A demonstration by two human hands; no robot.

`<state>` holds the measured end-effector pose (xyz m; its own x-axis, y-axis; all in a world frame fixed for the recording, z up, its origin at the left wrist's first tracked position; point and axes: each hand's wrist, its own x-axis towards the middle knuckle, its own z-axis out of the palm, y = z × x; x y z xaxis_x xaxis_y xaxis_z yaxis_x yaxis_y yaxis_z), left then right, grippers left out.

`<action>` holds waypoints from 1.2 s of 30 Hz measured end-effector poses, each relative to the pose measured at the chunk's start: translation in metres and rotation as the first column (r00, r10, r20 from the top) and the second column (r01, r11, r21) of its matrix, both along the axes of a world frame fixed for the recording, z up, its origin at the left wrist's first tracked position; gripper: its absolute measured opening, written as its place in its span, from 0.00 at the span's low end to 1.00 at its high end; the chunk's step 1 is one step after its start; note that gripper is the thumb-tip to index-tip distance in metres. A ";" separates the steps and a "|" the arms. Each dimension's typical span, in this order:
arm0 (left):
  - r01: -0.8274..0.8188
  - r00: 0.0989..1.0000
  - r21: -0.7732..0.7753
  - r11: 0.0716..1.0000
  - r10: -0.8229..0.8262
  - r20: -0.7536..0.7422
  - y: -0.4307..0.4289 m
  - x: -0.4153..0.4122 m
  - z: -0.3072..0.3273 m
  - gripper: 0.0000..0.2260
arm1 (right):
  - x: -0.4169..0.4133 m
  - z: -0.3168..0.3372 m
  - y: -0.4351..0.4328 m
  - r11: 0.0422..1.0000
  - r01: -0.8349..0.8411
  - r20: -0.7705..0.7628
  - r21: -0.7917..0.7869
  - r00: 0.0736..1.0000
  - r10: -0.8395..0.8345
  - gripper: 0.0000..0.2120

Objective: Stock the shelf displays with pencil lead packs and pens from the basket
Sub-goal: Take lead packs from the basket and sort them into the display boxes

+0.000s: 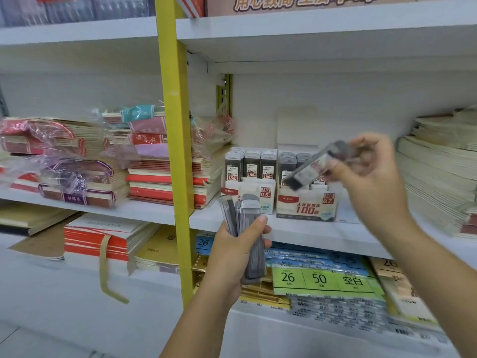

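Grey translucent pencil lead packs stand upright as a bundle in the left hand, whose fingers and thumb curl round them in front of the white shelf's edge. The right hand pinches another, blurred grey lead pack, tilted above the white cardboard display box marked HB 0.7. Beside it sits the white display box marked HB 0.5, full of packs. Stacked notebooks lie left of the yellow upright post.
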<state>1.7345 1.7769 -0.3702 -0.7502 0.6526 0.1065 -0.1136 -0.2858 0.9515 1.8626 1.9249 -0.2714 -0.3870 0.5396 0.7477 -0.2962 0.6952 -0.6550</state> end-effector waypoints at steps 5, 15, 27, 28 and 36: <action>0.023 0.999 -0.012 1.000 -0.023 -0.038 0.007 -0.009 -0.002 0.17 | -0.031 0.039 0.043 0.897 0.187 0.270 0.400 0.911 -0.310 0.15; 0.042 0.997 -0.058 0.997 -0.045 -0.060 0.011 -0.016 -0.012 0.15 | -0.062 0.028 0.068 0.696 0.237 0.466 0.677 0.594 -0.656 0.10; 0.151 0.982 -0.060 0.987 -0.157 -0.105 -0.002 -0.003 -0.011 0.28 | -0.018 -0.061 -0.026 0.924 -0.199 0.438 -0.326 0.834 0.334 0.05; 0.161 0.979 -0.060 0.985 -0.167 -0.114 -0.003 -0.001 -0.010 0.27 | -0.018 -0.062 -0.026 0.916 -0.197 0.425 -0.349 0.838 0.342 0.05; 0.217 0.964 -0.115 0.969 -0.232 -0.134 -0.012 0.003 -0.018 0.15 | -0.014 -0.061 -0.019 0.742 -0.289 0.181 -0.605 0.857 0.482 0.08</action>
<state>1.7374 1.7648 -0.3882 -0.5645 0.8151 0.1301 -0.0225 -0.1728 0.9847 1.8490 1.9060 -0.3326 -0.8066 0.5621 0.1829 -0.1757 0.0673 -0.9821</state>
